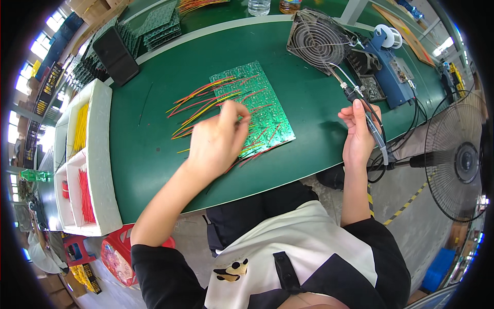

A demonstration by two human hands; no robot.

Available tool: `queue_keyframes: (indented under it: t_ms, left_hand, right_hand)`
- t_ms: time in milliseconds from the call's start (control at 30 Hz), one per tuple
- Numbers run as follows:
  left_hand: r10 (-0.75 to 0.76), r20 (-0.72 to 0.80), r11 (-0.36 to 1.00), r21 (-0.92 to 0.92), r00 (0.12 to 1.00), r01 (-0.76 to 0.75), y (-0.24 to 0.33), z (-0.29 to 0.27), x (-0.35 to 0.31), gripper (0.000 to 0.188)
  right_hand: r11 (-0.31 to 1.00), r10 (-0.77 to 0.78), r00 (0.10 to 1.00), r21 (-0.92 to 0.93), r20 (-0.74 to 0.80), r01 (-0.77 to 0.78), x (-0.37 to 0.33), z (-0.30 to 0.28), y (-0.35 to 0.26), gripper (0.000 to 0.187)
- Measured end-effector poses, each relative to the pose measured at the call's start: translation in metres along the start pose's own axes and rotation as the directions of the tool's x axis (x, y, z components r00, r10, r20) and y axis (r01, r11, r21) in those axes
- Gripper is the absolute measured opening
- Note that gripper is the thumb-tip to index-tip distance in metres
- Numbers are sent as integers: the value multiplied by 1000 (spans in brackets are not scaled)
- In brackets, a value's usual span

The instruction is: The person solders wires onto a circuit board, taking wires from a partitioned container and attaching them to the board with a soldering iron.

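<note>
A green circuit board panel (270,110) lies on the green workbench, with several red, yellow and black wires (198,105) reaching out over its left side. Above the panel's lower left part is my left hand (218,135), its thumb and fingers pinched together. What sits between those fingertips is hidden. My right hand (358,131) is closed around a soldering iron (371,126) with a thin solder feed tube along it. The iron's tip points up and left, apart from the panel, close to the round-grilled fan.
A white foam box (100,154) holds yellow wires (81,127) and red wires (86,195) at left. A dark phone (116,55) leans near stacked boards (160,26). The square fan (316,38) and blue solder feeder (393,72) stand far right. A pedestal fan (460,157) is beside the bench.
</note>
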State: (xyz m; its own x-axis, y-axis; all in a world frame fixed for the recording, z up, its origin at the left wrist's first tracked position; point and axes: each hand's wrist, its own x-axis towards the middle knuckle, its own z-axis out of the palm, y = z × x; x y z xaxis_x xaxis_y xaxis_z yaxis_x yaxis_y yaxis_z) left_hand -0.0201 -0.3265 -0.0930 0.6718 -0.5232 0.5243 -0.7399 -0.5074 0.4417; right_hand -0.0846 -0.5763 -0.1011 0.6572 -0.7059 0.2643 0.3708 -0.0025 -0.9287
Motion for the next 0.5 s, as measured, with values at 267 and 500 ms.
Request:
queue_keyframes:
  t_ms: [267,500]
  left_hand:
    - [-172,59,985,15,983,172,-16,1,3,13]
    - [-227,87,968,-89,970,234,-17,3,3,9]
  right_hand:
    - [996,62,990,55,125,-70,-12,0,-3,18]
    - [992,104,960,38,260,-117,-28,8,-4,17]
